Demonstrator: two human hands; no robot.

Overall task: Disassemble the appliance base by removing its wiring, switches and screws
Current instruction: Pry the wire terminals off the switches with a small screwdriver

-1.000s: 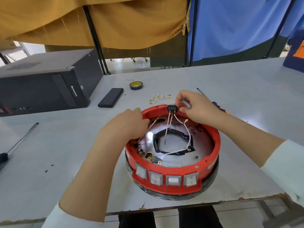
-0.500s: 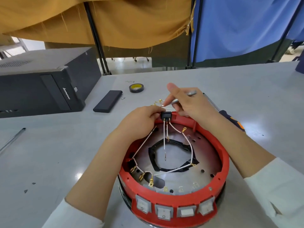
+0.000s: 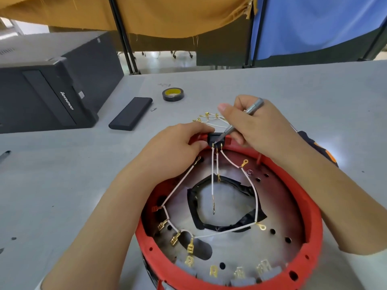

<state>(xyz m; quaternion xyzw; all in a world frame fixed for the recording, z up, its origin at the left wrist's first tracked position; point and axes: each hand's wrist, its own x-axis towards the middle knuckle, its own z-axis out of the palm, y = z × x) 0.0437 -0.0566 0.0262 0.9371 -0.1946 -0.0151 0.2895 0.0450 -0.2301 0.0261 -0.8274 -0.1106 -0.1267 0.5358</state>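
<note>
The red appliance base [image 3: 236, 216] sits right in front of you on the grey table [image 3: 62, 185], white wires [image 3: 212, 181] with brass terminals draped across its metal floor up to the black switch [image 3: 216, 138] at the base's far rim. Your left hand [image 3: 178, 147] pinches the rim beside that switch, while your right hand [image 3: 253, 126] grips a silver tool [image 3: 243, 118], tip on the switch. Beyond the base lie loose wires [image 3: 207, 119], a tape roll [image 3: 173, 94], a black case [image 3: 130, 113] and a computer tower [image 3: 48, 80].
</note>
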